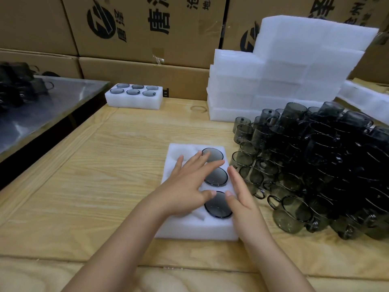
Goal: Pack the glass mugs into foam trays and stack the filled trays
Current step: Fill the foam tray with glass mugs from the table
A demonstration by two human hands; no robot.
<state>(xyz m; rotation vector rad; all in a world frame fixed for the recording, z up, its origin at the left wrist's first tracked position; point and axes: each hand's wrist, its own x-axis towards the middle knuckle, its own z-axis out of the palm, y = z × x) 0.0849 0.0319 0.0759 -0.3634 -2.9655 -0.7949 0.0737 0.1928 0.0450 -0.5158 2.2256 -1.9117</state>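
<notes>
a: what's biggest, out past the hands?

b: a wall of brown cardboard cartons, well beyond the fingertips. under both hands lies the pale wooden table, with a grey metal bench far off past the left hand.

a: and the supplies?

b: a stack of white foam blocks stands ahead of the right hand. a heap of smoky dark glass mugs is just outside that hand, i'd say so it can pick without stretching.

a: the tray being worked?

b: a white foam tray lies directly beneath both hands. a filled white foam tray with six mugs sits well ahead of the left hand, probably the base for stacking.

a: how are the hands?

b: neither grips anything. the left is spread flat over the tray's left column, with straight fingers reaching the far mug. the right stands on edge along the tray's right side, fingers straight and together, likely steadying the foam. both thumbs meet at the nearest mug.

a: the mugs themselves?

b: three round dark glass mugs fill the column between the hands, sunk flush so the foam shields them. one empty pocket shows beyond the left fingertips. the rest of that column is hidden, so roughly half looks unpacked.
</notes>
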